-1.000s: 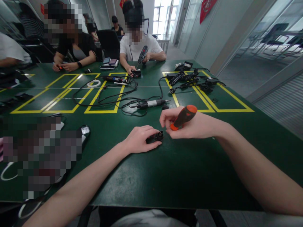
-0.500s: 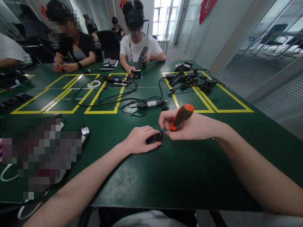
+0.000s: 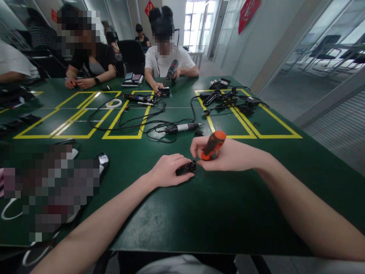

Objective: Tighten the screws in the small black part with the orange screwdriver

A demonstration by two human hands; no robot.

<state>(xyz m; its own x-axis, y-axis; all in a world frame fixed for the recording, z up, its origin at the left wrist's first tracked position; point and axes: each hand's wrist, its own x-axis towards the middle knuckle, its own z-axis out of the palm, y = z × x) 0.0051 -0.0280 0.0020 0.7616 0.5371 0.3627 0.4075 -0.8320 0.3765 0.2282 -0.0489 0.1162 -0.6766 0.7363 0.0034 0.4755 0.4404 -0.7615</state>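
We sit at a green table (image 3: 199, 213) marked with yellow tape (image 3: 125, 135), other people working on the far side. Our left hand (image 3: 167, 175) lies flat on the table, fingers closed over a small black part (image 3: 186, 168) and pinning it down; only its round end shows past the fingertips. Our right hand (image 3: 225, 154) is wrapped around a screwdriver (image 3: 212, 145) with an orange-and-black handle, which tilts up and away behind the thumb, while the fingertips pinch close to the part's open end. The shaft and tip are hidden by the fingers, so we cannot tell whether the tip is seated. To do this well, we judge that the left hand should keep the part from rolling, and the right should hold the driver in line with the part before turning, with light pressure. Beyond the right fingers lies a corded tool (image 3: 179, 128) among black cables (image 3: 137, 121). Compared with a second ago, the handle stands steeper and nearer the part.
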